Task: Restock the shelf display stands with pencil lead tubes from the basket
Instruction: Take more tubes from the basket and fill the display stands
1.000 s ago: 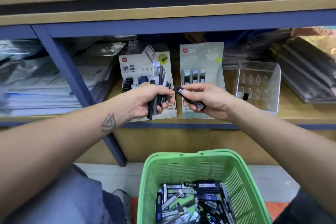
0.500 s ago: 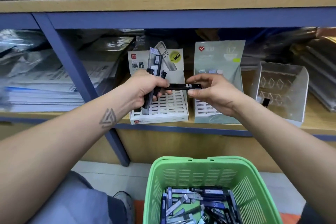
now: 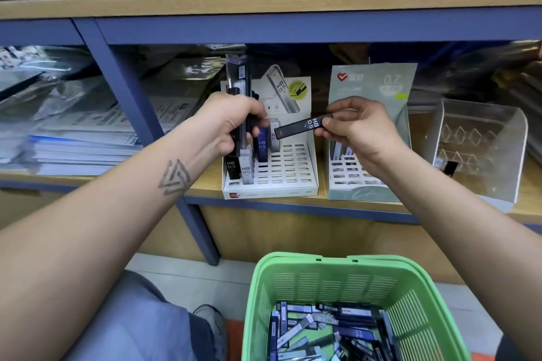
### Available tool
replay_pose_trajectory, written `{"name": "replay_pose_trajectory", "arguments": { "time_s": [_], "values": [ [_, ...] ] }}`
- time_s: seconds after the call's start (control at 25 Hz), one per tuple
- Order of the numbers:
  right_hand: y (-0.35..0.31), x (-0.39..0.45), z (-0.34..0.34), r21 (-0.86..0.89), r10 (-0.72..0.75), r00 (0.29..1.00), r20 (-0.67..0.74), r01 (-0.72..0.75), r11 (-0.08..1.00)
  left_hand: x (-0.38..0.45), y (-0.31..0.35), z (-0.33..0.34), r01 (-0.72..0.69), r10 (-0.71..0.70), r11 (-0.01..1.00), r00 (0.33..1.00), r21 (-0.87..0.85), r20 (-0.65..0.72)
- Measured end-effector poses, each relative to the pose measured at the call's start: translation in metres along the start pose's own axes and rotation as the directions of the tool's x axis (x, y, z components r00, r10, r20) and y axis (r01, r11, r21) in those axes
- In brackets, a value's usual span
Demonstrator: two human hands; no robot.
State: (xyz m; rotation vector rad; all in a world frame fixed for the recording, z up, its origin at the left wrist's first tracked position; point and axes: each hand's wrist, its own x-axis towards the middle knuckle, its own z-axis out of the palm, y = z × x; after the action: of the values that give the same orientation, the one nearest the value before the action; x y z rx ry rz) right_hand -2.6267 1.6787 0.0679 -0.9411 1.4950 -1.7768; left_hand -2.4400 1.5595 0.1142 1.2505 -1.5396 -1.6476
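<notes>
My left hand point(image 3: 231, 123) grips a bundle of lead tubes point(image 3: 240, 79) upright, in front of the white 0.5 display stand point(image 3: 290, 176). Several tubes stand in that stand's left slots. My right hand point(image 3: 356, 130) pinches one black HB 0.5 tube point(image 3: 302, 127) by its right end and holds it nearly level over the white stand's grid. Beside it on the right stands the grey-green 0.7 display stand point(image 3: 372, 88), partly behind my right hand. The green basket point(image 3: 325, 281) below holds several loose tubes.
A clear acrylic stand point(image 3: 481, 149) sits right of the 0.7 stand on the wooden shelf. Stacked plastic-wrapped paper packs point(image 3: 73, 138) fill the left bay behind a blue upright post point(image 3: 126, 88). My knee and shoe show left of the basket.
The view has shifted closer to the shelf. My right hand has drawn the single black tube away from the bundle and tilted it, while my left hand keeps the bundle upright.
</notes>
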Motion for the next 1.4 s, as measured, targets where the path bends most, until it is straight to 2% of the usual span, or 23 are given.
{"name": "replay_pose_trajectory", "arguments": {
  "time_s": [0.16,0.36,0.52,0.72,1.04,1.12,1.24,1.4],
  "values": [
    [0.007,-0.001,0.014,-0.230,-0.102,0.994,0.033,0.107,0.967,0.001,0.003,-0.011,0.121,-0.109,0.987,0.987,-0.101,0.117],
    [0.011,0.004,0.033,-0.468,-0.150,0.985,0.087,0.173,0.866,0.003,0.002,-0.021,0.184,-0.160,0.968,0.976,-0.168,0.149],
    [0.008,0.008,0.044,-0.447,-0.100,0.989,0.110,0.139,0.883,0.006,0.005,-0.033,0.212,-0.185,0.948,0.974,-0.237,0.132],
    [0.000,0.004,0.053,-0.452,-0.052,0.987,0.154,0.118,0.884,0.008,0.004,-0.044,0.199,-0.179,0.952,0.978,-0.234,0.106],
    [-0.022,-0.012,0.072,-0.450,-0.053,0.950,0.308,0.194,0.872,0.007,0.000,-0.057,0.195,-0.175,0.954,0.979,-0.227,0.106],
    [-0.022,-0.018,0.090,-0.509,-0.101,0.931,0.350,0.280,0.814,0.006,-0.001,-0.062,0.191,-0.171,0.956,0.980,-0.225,0.103],
    [-0.006,-0.023,0.115,-0.618,-0.186,0.896,0.404,0.417,0.666,0.005,-0.005,-0.068,0.183,-0.167,0.963,0.981,-0.197,0.094],
    [0.012,-0.023,0.130,-0.697,-0.235,0.874,0.425,0.482,0.531,0.004,-0.010,-0.073,0.179,-0.167,0.970,0.982,-0.166,0.088]
  ]
}}
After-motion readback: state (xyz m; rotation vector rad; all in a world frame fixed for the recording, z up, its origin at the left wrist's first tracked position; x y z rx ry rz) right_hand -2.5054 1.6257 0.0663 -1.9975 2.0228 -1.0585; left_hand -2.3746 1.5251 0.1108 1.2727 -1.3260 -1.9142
